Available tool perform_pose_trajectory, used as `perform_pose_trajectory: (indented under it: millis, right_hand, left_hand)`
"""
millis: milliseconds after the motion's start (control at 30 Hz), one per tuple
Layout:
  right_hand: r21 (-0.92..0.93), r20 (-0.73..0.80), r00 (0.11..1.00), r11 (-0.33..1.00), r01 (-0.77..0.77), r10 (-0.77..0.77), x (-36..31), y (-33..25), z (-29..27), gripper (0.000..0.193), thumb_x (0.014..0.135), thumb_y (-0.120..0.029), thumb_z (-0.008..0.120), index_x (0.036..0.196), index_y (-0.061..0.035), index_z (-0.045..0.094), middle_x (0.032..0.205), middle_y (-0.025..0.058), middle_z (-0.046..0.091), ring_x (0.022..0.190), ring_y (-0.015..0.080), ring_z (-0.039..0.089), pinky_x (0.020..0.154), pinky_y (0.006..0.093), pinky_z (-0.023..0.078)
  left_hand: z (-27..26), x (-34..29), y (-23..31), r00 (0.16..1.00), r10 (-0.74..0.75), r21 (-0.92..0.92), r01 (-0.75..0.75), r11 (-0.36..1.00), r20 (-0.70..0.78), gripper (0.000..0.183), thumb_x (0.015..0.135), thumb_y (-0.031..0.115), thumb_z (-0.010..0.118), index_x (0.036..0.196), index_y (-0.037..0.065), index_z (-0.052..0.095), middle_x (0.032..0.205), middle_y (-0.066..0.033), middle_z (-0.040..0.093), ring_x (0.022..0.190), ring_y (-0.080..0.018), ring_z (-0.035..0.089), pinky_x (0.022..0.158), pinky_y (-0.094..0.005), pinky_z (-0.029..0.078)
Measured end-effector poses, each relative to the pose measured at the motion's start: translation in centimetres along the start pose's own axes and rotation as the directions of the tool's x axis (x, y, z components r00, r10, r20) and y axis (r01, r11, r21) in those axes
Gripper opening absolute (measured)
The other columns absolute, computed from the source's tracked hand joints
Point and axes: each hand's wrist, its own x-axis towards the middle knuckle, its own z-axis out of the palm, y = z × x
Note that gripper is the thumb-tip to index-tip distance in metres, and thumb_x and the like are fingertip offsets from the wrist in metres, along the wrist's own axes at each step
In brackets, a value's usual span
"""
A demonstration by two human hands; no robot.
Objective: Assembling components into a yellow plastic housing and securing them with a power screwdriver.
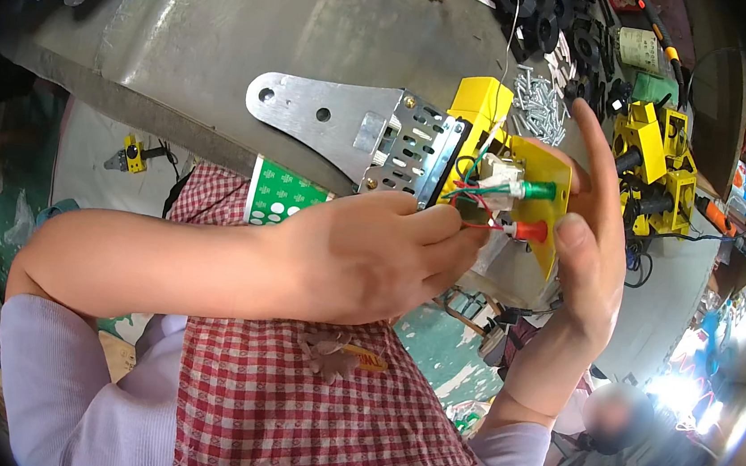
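The switch box (496, 168), held above the table's (231, 31) near edge, lies lengthwise left to right, its steel bracket pointing left. Its yellow shell shows wires and green and red buttons. The left hand (371, 255) pinches the wires; the right hand (589, 227), fingers loosely spread, braces the yellow plate.

Daylight was bright and even, with soft shadows only. A pale sheen lay across the grey bench (231, 31), and glare burned out a patch at the lower right. Fisheye bending curved straight edges toward the black vignetted rim. The centre stayed sharp; the margins smeared.
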Motion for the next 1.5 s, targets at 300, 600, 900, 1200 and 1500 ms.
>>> perform_pose_trajectory:
  millis: [300,600,900,1200,1500]
  right_hand:
    - [-0.131,0.007,1.0,0.991,0.004,-0.003,-0.3,-0.6,0.4,0.072,0.083,-0.017,0.059,0.148,-0.0038,0.029,0.131,0.0168,0.053,0.112,0.0218,0.057,0.097,0.0328,0.044]
    - [0.111,-0.088,0.982,0.978,0.177,-0.168,-2.8,2.1,0.3,0.078,0.076,-0.007,0.074,0.144,-0.0014,0.036,0.135,0.014,0.05,0.127,0.0237,0.047,0.1,0.0358,0.041]
    - [-0.587,-0.335,0.805,0.777,0.227,-0.489,-4.6,7.5,3.1,0.025,0.077,-0.009,0.072,0.101,-0.007,0.066,0.115,0.0083,0.059,0.115,0.0293,0.051,0.091,0.0414,0.039]
    - [-0.343,-0.125,0.882,0.854,0.391,-0.454,-2.0,6.7,0.9,0.012,0.078,-0.016,0.071,0.087,-0.0083,0.068,0.112,0.005,0.058,0.114,0.0236,0.046,0.092,0.0407,0.032]
    - [-0.541,-0.099,0.849,0.744,0.392,-0.519,1.0,6.4,0.5,0.008,0.077,-0.012,0.064,0.078,-0.0077,0.071,0.09,0.0035,0.057,0.099,0.0209,0.05,0.087,0.041,0.033]
  left_hand:
    - [-2.9,-0.5,-1.2,0.995,-0.092,-0.418,0.097,0.903,0.031,0.038,0.068,0.017,0.078,0.1,0.003,0.063,0.111,-0.0102,0.058,0.095,-0.0197,0.056,0.07,-0.0298,0.049]
    - [-5.3,4.6,-2.7,0.991,-0.006,-0.31,0.048,0.95,0.134,0.036,0.067,0.013,0.082,0.09,0.003,0.056,0.115,-0.0159,0.058,0.11,-0.0381,0.058,0.088,-0.0449,0.05]
    - [-4.9,1.8,-3.6,0.982,-0.177,-0.229,0.188,0.955,0.069,0.037,0.066,0.009,0.08,0.088,0.006,0.05,0.115,-0.0208,0.061,0.097,-0.0371,0.063,0.083,-0.0412,0.05]
    - [-4.6,-0.5,-4.1,0.944,-0.316,-0.317,0.328,0.89,0.091,0.026,0.074,-0.006,0.064,0.078,0.005,0.041,0.13,-0.0307,0.051,0.123,-0.0408,0.052,0.099,-0.0434,0.043]
    - [-4.4,-0.1,-3.1,0.936,-0.32,-0.308,0.351,0.884,0.147,0.043,0.1,0.013,0.033,0.132,-0.013,0.045,0.129,-0.0288,0.055,0.12,-0.0357,0.055,0.103,-0.0411,0.04]
